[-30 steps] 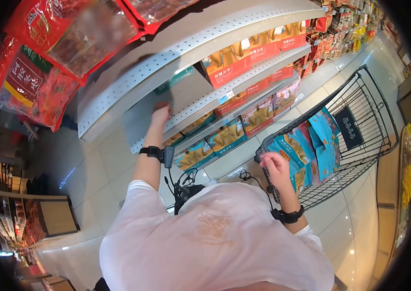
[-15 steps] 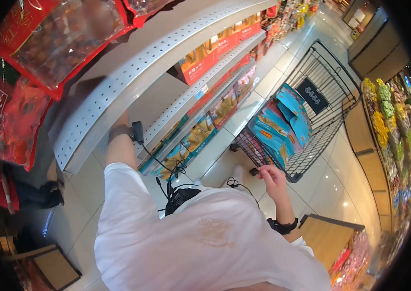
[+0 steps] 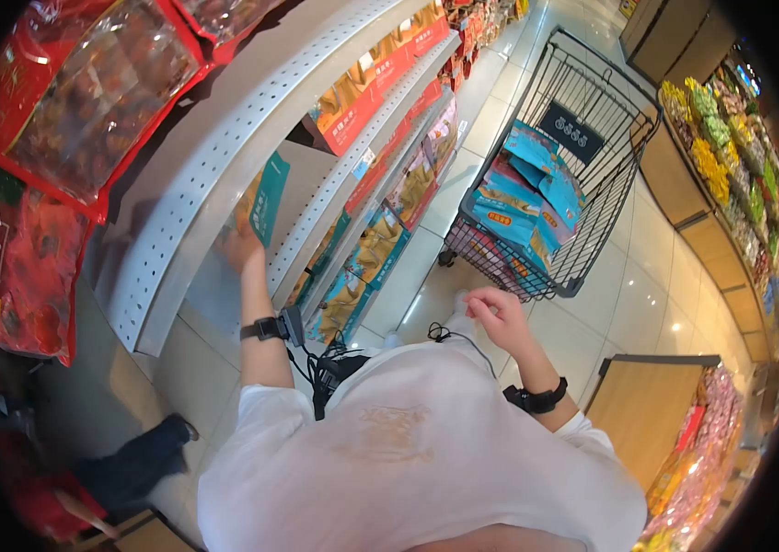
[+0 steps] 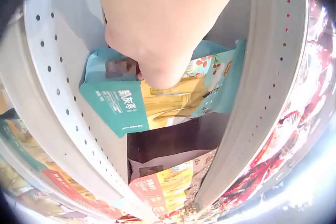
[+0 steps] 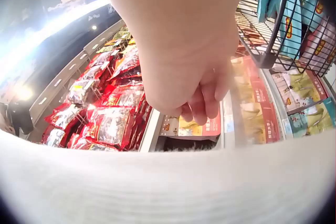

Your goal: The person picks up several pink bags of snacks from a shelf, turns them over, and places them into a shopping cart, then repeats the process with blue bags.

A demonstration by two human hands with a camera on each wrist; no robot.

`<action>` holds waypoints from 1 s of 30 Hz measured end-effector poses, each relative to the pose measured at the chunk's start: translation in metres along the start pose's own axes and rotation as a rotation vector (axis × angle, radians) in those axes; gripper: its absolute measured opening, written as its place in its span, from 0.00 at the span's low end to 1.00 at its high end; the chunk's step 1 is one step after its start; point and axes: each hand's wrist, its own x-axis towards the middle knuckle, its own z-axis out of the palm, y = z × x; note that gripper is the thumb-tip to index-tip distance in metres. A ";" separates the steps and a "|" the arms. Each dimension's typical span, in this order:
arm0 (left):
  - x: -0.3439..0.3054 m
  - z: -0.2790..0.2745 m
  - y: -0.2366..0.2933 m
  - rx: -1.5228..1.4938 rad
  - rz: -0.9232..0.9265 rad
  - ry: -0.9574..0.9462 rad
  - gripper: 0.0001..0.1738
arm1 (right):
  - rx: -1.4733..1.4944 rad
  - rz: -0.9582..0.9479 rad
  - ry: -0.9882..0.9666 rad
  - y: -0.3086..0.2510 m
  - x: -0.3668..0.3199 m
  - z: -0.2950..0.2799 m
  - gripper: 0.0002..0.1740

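Observation:
My left hand [image 3: 244, 247] is between two perforated shelves, gripping the near end of a teal carton [image 3: 268, 198] with white lettering. In the left wrist view the carton [image 4: 121, 106] shows a golden printed panel and an open top, and the left hand [image 4: 157, 50] overlaps its upper edge, hiding the fingertips. My right hand [image 3: 497, 315] hangs in front of the body with loosely curled fingers, holding nothing. A red carton [image 3: 348, 120] stands deeper along the same shelf.
A wire shopping cart [image 3: 566, 267] with several teal packages [image 3: 527, 198] stands to the right. Red bags [image 3: 58, 110] hang over the upper shelf edge [image 3: 196, 193]. A wooden display stand [image 3: 638, 405] is at right, and a person in dark trousers [image 3: 136, 465] is at lower left.
My left hand reached deep under the upper shelf, out of sight, and is now back in view gripping the teal carton. The right hand stays free. The head view has shifted.

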 end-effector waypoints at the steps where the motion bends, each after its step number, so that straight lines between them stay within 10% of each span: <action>1: -0.003 -0.001 -0.006 -0.147 -0.052 -0.035 0.23 | -0.014 -0.026 -0.027 0.001 0.003 0.004 0.07; 5: -0.006 0.010 -0.061 -0.787 -0.224 -0.297 0.21 | 0.006 -0.034 -0.078 -0.008 0.016 0.013 0.08; 6: -0.014 -0.027 -0.038 -0.939 -0.500 -0.403 0.19 | -0.009 -0.055 -0.111 -0.007 0.021 0.015 0.07; 12: -0.055 -0.094 -0.017 -1.110 -0.604 -0.448 0.17 | 0.088 -0.112 -0.202 0.015 0.033 0.031 0.07; 25: -0.111 -0.128 0.073 -1.330 -0.499 -1.151 0.13 | 0.101 -0.147 -0.157 0.021 0.046 0.011 0.05; 30: -0.113 -0.103 0.104 -1.359 -0.337 -1.354 0.17 | -0.063 -0.022 0.257 0.037 0.050 -0.023 0.12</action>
